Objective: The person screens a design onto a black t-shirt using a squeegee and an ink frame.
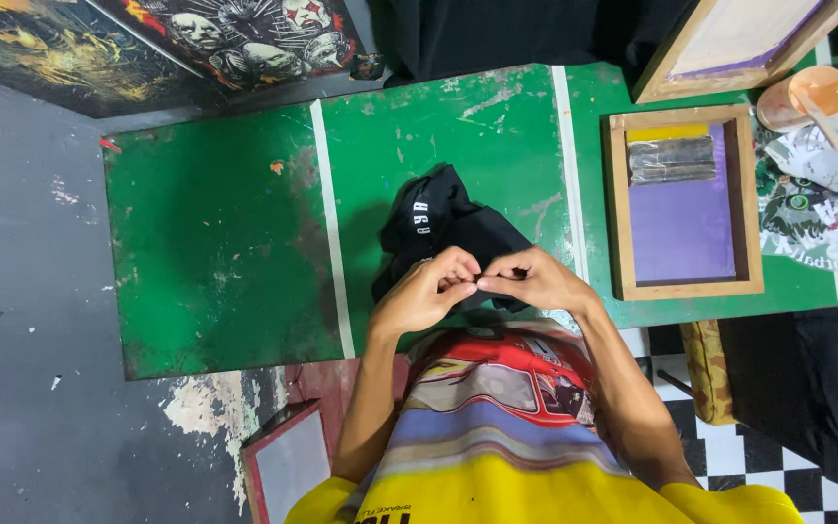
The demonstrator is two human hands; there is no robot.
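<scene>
Both hands are meeting over the near edge of the green tabletop (225,243), the left hand (426,291) and right hand (532,281) each pinching the black garment (448,228) in a closed grip. The garment is lying bunched at their 12 o'clock, not yet spread flat; a screen frame (683,204) is sitting at 3 o'clock.

Black garment (448,228) near edge hidden from us under both hands, second wooden frame (729,39) cut by top edge, framed panel (288,466) cropped at bottom.
</scene>
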